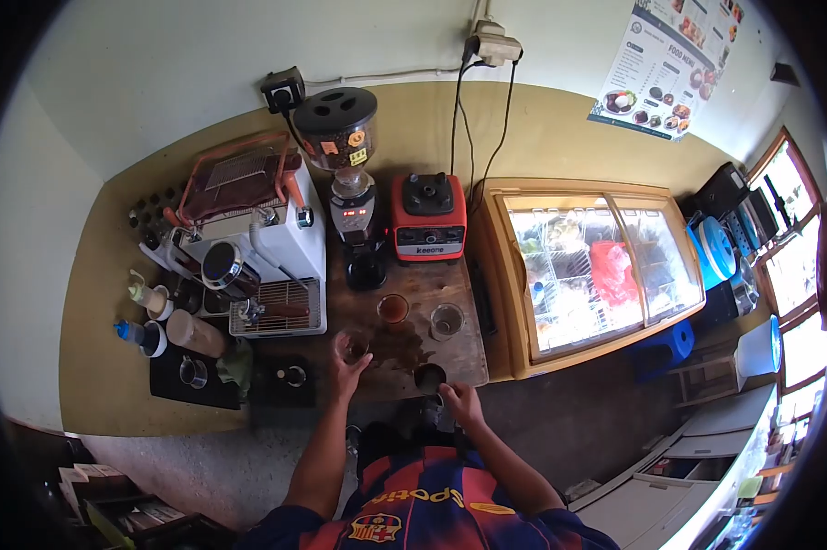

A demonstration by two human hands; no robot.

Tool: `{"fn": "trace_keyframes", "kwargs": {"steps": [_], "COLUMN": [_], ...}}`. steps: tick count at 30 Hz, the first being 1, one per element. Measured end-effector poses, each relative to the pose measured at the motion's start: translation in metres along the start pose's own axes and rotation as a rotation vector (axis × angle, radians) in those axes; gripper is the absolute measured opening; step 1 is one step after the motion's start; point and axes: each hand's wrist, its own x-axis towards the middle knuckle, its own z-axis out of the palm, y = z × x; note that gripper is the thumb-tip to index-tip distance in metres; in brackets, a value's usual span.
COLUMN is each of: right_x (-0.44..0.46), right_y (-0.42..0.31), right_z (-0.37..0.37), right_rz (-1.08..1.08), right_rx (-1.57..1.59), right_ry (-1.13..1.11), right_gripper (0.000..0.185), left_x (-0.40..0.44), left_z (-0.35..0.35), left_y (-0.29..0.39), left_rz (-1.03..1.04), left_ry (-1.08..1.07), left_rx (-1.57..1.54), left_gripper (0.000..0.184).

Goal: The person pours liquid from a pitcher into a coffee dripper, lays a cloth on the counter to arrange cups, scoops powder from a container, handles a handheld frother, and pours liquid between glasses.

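Note:
My left hand is wrapped round a small clear glass above the front of the wooden counter. Near the counter's front edge, my right hand grips a dark round cup; its contents are too dark to make out. A glass of reddish-brown liquid stands behind and between my hands. To its right is another clear glass. Dark wet patches mark the wood around them.
A white espresso machine stands at left, with a coffee grinder and a red blender base behind the glasses. A glass-topped freezer is at right. A black mat holds a metal pitcher.

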Motion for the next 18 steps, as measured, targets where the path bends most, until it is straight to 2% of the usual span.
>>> {"fn": "trace_keyframes", "kwargs": {"steps": [6, 9, 12, 15, 18], "right_x": [0.039, 0.046, 0.063, 0.090, 0.124], "right_y": [-0.005, -0.009, 0.013, -0.001, -0.009], "right_z": [0.008, 0.008, -0.004, -0.026, -0.033], "right_rz": [-0.027, -0.036, -0.207, -0.275, -0.492], "right_rx": [-0.015, -0.037, -0.237, -0.065, -0.261], "right_ry": [-0.087, -0.022, 0.249, 0.275, 0.162], "right_gripper": [0.045, 0.042, 0.061, 0.082, 0.094], "left_x": [-0.006, -0.007, -0.020, -0.037, -0.043], "left_z": [0.001, 0.002, 0.001, 0.005, 0.006], "left_y": [0.004, 0.004, 0.009, 0.036, 0.037], "left_rz": [-0.005, 0.009, -0.034, -0.089, -0.091], "left_ry": [0.069, 0.091, 0.097, 0.076, 0.064], "left_rx": [0.101, 0.115, 0.136, 0.219, 0.286], "left_gripper": [0.079, 0.079, 0.081, 0.083, 0.082]}}
